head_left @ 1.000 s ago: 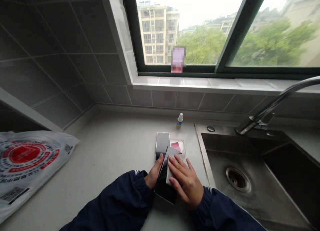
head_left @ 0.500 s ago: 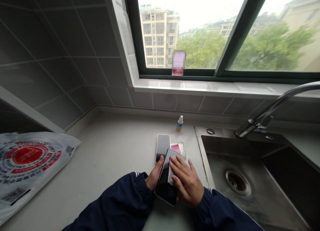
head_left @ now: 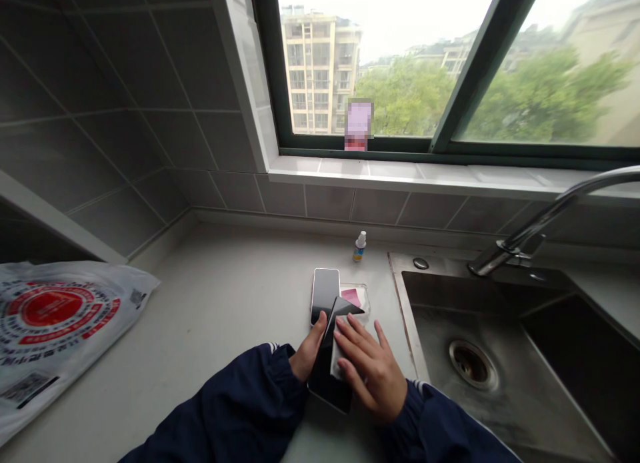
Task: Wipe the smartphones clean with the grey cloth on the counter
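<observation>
- Gripping a black glass-fronted smartphone (head_left: 324, 381) tilted above the counter, the left hand (head_left: 309, 351) curls its fingers closed around the phone's edge
- Over that phone, the right hand (head_left: 374, 376) rests with its fingers spread and slightly bent, pressing a folded white cloth (head_left: 339, 357) against the glass
- Just beyond the left hand, a second smartphone with a dark screen and pale frame (head_left: 325, 295) lies flat, its lower end close behind the held phone
- Touching that phone's right side sits a clear plastic tray (head_left: 362, 297) holding a pink card (head_left: 351, 297)
- Farther back, a small white-capped dropper bottle (head_left: 359, 247) stands upright on the pale grey counter (head_left: 225, 296)
- Left of the hands lies a white plastic bag with a round red print (head_left: 55, 309)
- To the right is a stainless steel sink (head_left: 406, 303) with an arched chrome faucet (head_left: 545, 219)
</observation>
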A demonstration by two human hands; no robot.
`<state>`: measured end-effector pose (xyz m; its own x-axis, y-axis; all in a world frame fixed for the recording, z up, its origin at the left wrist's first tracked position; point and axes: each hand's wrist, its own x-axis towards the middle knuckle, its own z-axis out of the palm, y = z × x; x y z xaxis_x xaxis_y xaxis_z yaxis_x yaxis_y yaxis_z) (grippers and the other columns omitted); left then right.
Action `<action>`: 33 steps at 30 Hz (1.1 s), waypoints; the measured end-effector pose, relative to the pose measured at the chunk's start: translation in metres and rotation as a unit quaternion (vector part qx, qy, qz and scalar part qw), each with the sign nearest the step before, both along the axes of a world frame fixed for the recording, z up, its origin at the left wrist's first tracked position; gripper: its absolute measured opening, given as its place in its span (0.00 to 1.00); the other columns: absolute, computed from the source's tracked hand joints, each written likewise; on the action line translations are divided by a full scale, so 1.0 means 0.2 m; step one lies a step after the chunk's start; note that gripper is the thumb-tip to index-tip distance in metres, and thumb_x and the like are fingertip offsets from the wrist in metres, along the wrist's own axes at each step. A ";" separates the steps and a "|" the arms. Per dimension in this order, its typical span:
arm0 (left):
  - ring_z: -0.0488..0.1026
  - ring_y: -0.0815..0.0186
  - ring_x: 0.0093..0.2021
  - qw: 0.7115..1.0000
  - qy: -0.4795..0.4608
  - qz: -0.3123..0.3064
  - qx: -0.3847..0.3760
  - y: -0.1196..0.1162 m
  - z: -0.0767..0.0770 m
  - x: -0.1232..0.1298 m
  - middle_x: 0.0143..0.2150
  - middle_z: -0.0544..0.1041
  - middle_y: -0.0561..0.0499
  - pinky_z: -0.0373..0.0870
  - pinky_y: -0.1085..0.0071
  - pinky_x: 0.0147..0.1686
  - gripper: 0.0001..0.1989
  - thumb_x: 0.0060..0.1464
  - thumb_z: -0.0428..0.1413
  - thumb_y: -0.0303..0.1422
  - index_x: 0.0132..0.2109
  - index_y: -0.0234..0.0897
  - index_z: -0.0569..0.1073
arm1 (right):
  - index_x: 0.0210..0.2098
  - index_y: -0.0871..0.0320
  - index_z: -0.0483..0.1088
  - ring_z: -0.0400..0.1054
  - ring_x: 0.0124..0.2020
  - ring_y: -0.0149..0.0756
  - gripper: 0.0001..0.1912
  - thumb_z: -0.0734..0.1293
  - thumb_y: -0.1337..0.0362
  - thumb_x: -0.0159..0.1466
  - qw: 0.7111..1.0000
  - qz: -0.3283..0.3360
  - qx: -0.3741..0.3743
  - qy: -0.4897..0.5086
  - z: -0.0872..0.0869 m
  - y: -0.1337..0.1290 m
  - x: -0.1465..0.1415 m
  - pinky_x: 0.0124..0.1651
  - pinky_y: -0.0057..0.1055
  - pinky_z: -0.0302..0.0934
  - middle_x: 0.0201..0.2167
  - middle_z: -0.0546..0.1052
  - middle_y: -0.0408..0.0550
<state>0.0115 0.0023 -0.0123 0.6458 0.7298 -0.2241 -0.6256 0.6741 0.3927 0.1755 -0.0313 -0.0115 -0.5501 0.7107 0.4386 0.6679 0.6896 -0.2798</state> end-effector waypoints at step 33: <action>0.71 0.54 0.54 0.999 0.010 -0.018 0.030 -0.01 0.01 0.00 0.47 0.78 0.39 0.58 0.62 0.58 0.30 0.60 0.47 0.49 0.55 0.27 0.70 | 0.65 0.56 0.56 0.49 0.67 0.47 0.25 0.57 0.64 0.69 1.000 -0.012 -0.020 0.005 -0.02 0.04 0.04 0.66 0.55 0.43 0.65 0.60 0.53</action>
<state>0.0115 0.0004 -0.0102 0.6671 0.7193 -0.1938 -0.5933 0.6703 0.4457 0.1825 -0.0230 -0.0149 -0.5281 0.7410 0.4147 0.6816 0.6612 -0.3135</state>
